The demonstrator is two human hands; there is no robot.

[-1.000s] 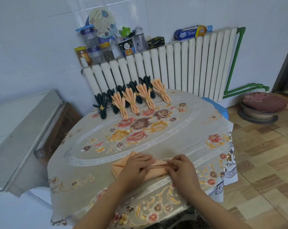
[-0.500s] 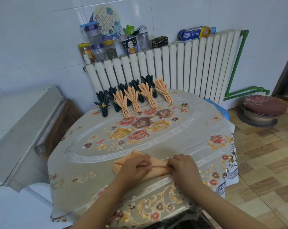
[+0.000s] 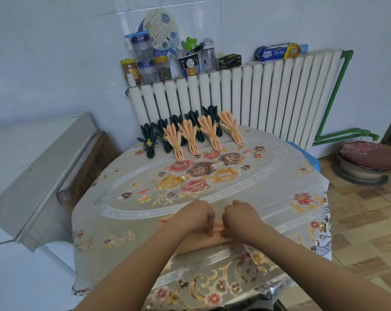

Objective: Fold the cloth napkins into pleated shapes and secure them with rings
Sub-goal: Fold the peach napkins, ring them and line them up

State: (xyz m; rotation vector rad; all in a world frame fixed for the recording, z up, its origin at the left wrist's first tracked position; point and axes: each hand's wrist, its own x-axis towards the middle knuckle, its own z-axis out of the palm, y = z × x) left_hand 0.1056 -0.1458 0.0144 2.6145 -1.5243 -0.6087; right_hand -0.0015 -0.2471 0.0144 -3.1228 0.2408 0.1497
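On the floral tablecloth, both hands pinch the peach napkin before ringed napkins.

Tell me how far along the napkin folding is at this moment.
Done: nine pleated napkins stand ringed at the table's far edge, five dark napkins behind and four peach napkins in front. In hand: the left hand and right hand pinch folds in another peach napkin near the front edge. Left: finishing its pleats and adding a ring; no loose ring is visible.
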